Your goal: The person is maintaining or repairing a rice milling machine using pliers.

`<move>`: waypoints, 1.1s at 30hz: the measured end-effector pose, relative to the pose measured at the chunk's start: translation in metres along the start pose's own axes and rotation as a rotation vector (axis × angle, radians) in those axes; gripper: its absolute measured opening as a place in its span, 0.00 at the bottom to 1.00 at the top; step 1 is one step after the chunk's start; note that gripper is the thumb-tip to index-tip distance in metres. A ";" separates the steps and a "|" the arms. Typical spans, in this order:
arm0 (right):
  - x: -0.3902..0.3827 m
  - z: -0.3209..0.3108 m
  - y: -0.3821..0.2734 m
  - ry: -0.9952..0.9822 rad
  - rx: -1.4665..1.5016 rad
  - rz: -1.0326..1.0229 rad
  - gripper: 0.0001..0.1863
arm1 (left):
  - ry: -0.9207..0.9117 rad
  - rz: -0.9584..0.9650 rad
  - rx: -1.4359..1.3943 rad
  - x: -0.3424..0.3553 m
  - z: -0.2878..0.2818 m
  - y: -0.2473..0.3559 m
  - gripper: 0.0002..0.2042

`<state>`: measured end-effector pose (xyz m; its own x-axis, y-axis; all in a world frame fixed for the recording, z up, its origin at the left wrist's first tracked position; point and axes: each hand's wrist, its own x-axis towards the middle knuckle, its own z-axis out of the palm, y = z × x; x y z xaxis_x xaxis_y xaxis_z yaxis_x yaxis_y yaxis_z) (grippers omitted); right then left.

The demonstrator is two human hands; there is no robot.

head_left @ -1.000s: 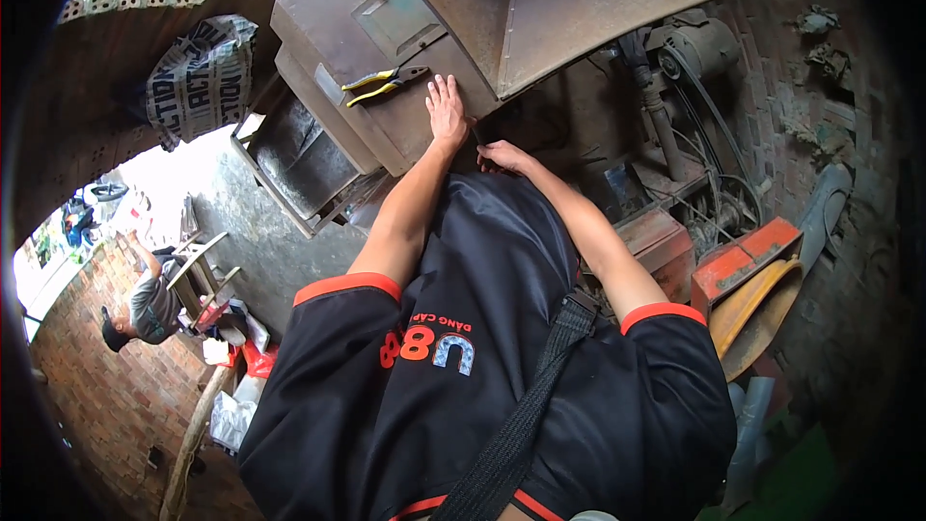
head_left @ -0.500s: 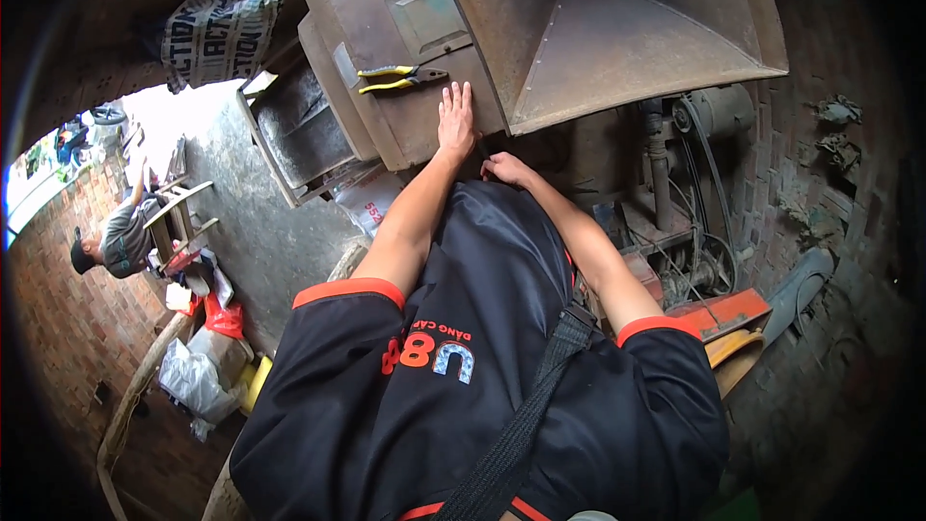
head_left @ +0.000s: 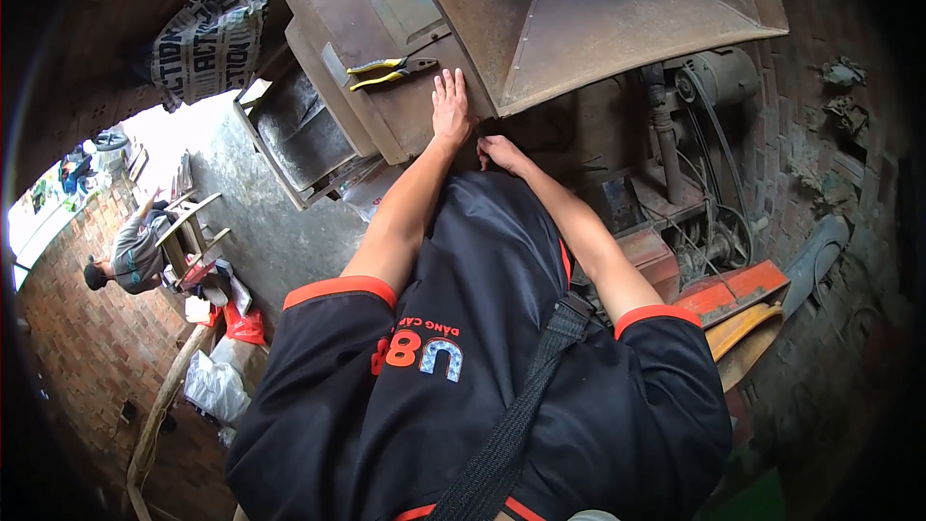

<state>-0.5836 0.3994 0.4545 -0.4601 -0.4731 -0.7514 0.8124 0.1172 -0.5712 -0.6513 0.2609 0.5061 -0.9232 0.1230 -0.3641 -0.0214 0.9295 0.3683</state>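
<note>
Two bare hands sat upper centre of frame. Left hand [head_left: 451,118]: fingers [head_left: 448,85] straight, grasping nothing, laid flat on the lower right part of the brown metal panel [head_left: 333,5]. Right hand [head_left: 503,152]: fingers curled at the panel's lower edge, right of the left wrist. Couldn't tell if they gripped anything; spot was dark and small.

Pliers [head_left: 378,82] lay on the panel just up-left of the left fingertips: yellow-and-black handles to the left, dark jaws toward the right.

Small hatch [head_left: 409,8] sat above the pliers. Wide metal hopper [head_left: 627,29] flared out to upper right, its near corner just beyond the right hand. Motor [head_left: 725,75] with a belt [head_left: 721,135] below it at right, then a red metal box [head_left: 733,293] and a yellow chute [head_left: 748,333] lower down.

Left side: dark metal tray [head_left: 299,140] beside the panel, printed sack [head_left: 214,43] at upper left. Far left, a co-worker [head_left: 140,253] in grey top and dark cap, near a wooden chair [head_left: 181,239]; red bag [head_left: 243,324] and whitish plastic bag [head_left: 216,388] below.
</note>
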 end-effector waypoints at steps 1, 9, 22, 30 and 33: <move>-0.002 -0.003 -0.001 0.006 0.004 -0.001 0.18 | 0.008 0.004 0.005 0.001 0.001 0.001 0.54; -0.021 -0.023 -0.034 0.061 -0.473 -0.008 0.19 | -0.003 0.012 -0.063 -0.003 0.002 -0.005 0.53; -0.025 -0.024 -0.032 0.160 -0.530 -0.028 0.16 | -0.150 0.215 -0.206 0.007 -0.024 -0.054 0.40; -0.029 -0.027 -0.055 0.484 -0.929 -0.177 0.14 | -0.059 0.259 0.135 0.019 -0.011 -0.057 0.29; -0.025 -0.047 -0.064 0.306 -0.976 -0.288 0.11 | -0.048 0.261 0.136 0.014 -0.001 -0.060 0.30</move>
<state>-0.6413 0.4452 0.4948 -0.7703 -0.3706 -0.5189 0.0815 0.7499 -0.6565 -0.6632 0.2065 0.4793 -0.8714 0.3772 -0.3138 0.2689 0.9021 0.3375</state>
